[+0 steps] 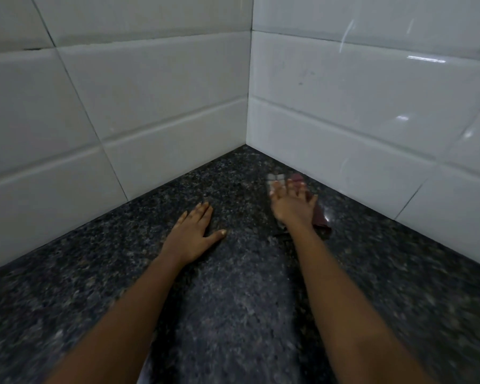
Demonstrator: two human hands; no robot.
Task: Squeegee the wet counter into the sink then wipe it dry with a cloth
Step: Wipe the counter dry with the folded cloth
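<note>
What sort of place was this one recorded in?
Likely a kitchen, possibly a bathroom: a dark speckled stone counter runs into a corner of glossy white wall tiles, and the right hand presses a cloth flat on it.

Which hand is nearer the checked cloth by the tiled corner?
Right. The right hand presses on the maroon and white checked cloth; the left hand lies flat on the dark speckled stone counter, apart from it.

Blurry right hand (291, 206) hiding most of the cloth (321, 219), cloth squares too fuzzy to make out, both arms (122, 314) cut off by the bottom edge.
</note>
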